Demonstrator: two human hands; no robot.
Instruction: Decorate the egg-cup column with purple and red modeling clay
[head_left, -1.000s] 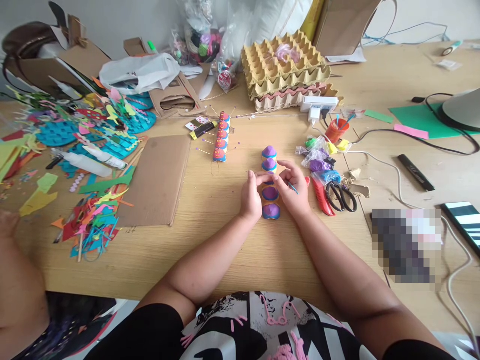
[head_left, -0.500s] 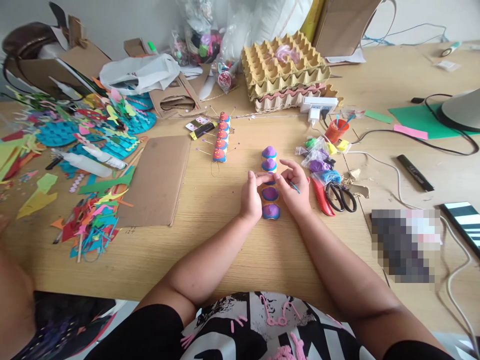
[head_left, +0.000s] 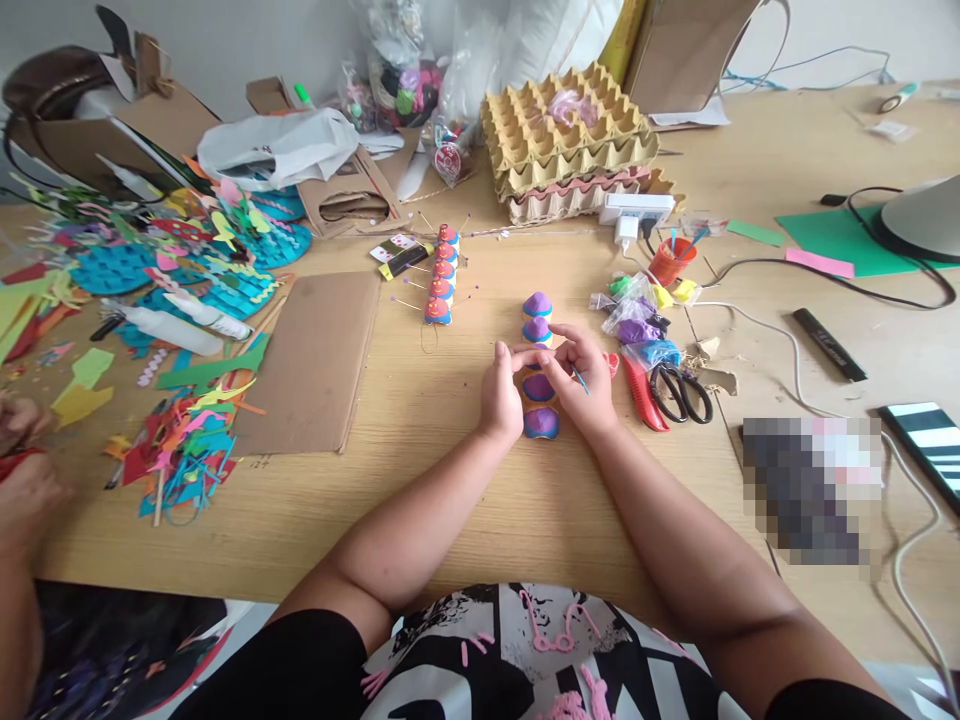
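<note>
"Head view: what do the hands hold, and why so?"

"The right hand (head_left: pixel 586 388) is clamped on a slim blue stick (head_left: pixel 582 381), likely pinched low for fine control. The left hand (head_left: pixel 502 395) seems to touch it; whether that one grips anything, I cannot tell."

"And the purple-domed strip (head_left: pixel 541 422)?"

"On the worktop (head_left: pixel 420 490), partly hidden by both hands, probably for easy reach. Scissors (head_left: pixel 679 394) lie to the right, seemingly out of the way."

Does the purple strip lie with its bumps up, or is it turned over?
Bumps up: the strip shows rounded purple tops. The left hand and right hand partly hide its middle.
</note>
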